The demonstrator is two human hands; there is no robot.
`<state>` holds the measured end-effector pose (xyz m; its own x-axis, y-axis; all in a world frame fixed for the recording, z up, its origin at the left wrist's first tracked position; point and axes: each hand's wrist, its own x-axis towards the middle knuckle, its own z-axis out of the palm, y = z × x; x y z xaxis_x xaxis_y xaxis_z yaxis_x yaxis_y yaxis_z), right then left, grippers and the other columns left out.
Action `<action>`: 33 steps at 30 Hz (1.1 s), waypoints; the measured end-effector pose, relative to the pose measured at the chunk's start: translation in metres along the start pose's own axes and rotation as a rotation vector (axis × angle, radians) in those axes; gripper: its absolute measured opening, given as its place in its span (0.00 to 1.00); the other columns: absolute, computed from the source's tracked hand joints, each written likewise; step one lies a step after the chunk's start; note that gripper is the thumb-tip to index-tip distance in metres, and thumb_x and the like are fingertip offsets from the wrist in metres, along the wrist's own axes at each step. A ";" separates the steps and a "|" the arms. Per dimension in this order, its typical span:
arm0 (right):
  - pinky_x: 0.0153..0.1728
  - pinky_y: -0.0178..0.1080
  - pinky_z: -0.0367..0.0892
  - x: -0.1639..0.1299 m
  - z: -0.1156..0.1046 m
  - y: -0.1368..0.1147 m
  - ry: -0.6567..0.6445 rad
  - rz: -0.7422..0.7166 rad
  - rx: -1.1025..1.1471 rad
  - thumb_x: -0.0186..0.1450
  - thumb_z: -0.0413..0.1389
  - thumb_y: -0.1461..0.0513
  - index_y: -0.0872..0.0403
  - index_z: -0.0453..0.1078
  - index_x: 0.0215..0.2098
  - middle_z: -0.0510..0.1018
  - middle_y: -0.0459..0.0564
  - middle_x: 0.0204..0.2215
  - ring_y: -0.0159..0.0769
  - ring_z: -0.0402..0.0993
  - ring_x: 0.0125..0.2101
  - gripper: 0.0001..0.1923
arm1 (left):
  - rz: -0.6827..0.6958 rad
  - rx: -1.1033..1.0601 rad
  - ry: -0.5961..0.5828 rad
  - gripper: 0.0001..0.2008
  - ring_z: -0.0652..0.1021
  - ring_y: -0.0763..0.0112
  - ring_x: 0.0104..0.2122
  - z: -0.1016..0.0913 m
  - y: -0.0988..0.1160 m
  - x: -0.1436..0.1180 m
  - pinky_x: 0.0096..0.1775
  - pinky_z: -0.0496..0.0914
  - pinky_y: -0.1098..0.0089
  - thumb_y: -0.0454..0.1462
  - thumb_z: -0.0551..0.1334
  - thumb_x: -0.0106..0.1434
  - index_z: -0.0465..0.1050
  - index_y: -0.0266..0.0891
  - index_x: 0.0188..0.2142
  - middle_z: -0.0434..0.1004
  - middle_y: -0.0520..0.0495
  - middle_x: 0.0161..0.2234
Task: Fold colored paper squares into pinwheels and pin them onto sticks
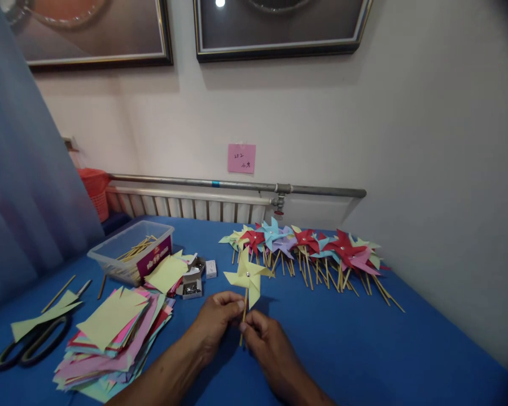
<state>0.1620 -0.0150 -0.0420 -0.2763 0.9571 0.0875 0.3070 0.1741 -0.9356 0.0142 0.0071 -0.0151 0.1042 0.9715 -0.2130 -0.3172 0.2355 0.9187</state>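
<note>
Scissors (29,343) far left of the yellow pinwheel (249,279), flat on the blue surface (364,349). Stack of coloured paper squares (114,338) left of the pinwheel. Left hand (215,321) just below the pinwheel, fingers closed on its wooden stick (244,316). Right hand (268,341) beside it, fingers pinching the same stick lower down. Row of finished pinwheels (309,248) behind and right of the yellow pinwheel.

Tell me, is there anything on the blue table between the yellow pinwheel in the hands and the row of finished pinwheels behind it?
Nothing visible: bare blue table lies between the yellow pinwheel, held by left hand and right hand, and the finished pinwheels.
</note>
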 end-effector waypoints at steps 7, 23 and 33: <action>0.28 0.34 0.56 0.001 -0.003 0.002 -0.007 -0.010 0.012 0.68 0.51 0.58 0.52 0.65 0.29 0.67 0.40 0.22 0.31 0.61 0.25 0.10 | -0.001 0.112 -0.083 0.12 0.65 0.76 0.21 -0.004 0.002 0.003 0.28 0.56 0.71 0.39 0.74 0.39 0.79 0.34 0.23 0.71 0.51 0.19; 0.28 0.34 0.54 -0.001 -0.002 -0.004 -0.002 0.000 0.028 0.68 0.51 0.58 0.52 0.66 0.30 0.64 0.40 0.23 0.31 0.58 0.25 0.09 | 0.000 0.161 -0.099 0.10 0.65 0.75 0.21 -0.005 0.001 0.004 0.29 0.56 0.70 0.37 0.70 0.41 0.76 0.35 0.23 0.72 0.50 0.19; 0.27 0.34 0.54 0.000 -0.002 0.000 -0.011 0.003 0.041 0.68 0.52 0.57 0.52 0.65 0.30 0.64 0.40 0.23 0.31 0.59 0.25 0.10 | 0.007 0.176 -0.091 0.09 0.65 0.75 0.21 -0.004 0.003 0.002 0.29 0.55 0.70 0.37 0.69 0.40 0.76 0.35 0.23 0.70 0.51 0.19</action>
<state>0.1641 -0.0148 -0.0411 -0.2854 0.9550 0.0809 0.2707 0.1613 -0.9491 0.0098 0.0100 -0.0139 0.1901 0.9645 -0.1831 -0.1498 0.2128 0.9655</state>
